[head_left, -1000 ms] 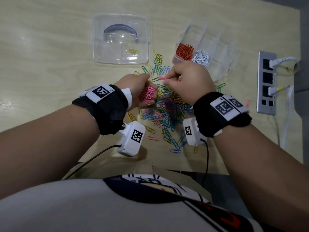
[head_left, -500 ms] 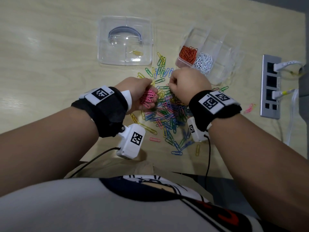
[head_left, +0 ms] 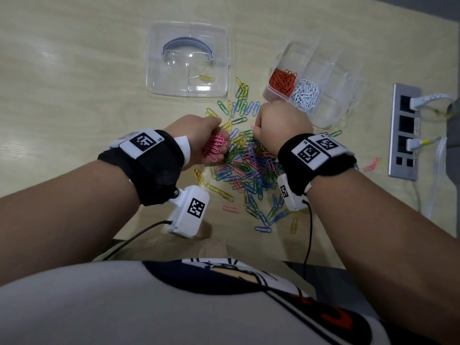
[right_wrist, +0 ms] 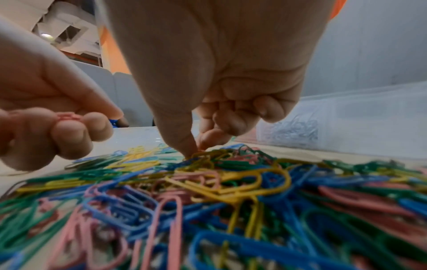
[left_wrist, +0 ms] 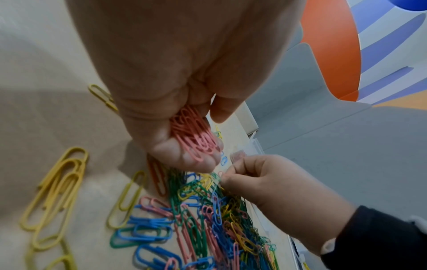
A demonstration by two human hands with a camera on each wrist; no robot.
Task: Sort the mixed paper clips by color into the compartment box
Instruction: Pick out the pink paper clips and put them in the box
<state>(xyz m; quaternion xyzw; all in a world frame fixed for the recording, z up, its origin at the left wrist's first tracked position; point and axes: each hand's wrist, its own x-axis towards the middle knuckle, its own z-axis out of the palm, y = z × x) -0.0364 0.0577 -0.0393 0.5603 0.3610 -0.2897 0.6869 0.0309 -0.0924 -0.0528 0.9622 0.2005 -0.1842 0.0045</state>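
A heap of mixed paper clips in pink, blue, green and yellow lies on the wooden table between my hands. My left hand grips a bunch of pink clips in its curled fingers, just left of the heap; the bunch shows plainly in the left wrist view. My right hand reaches down onto the heap's far side. Its thumb and forefinger pinch a clip on top of the heap; a pink bit shows there. The clear compartment box stands behind it, holding orange clips and white clips.
A clear plastic lid with one yellow clip in it lies at the back left. A metal socket panel with plugged cables sits at the right edge. Stray pink clips lie beside it. The table's front edge runs by my body.
My right hand left the left hand, where it held a pink clip, and dropped onto the heap. The left hand stayed put with its pink bunch.
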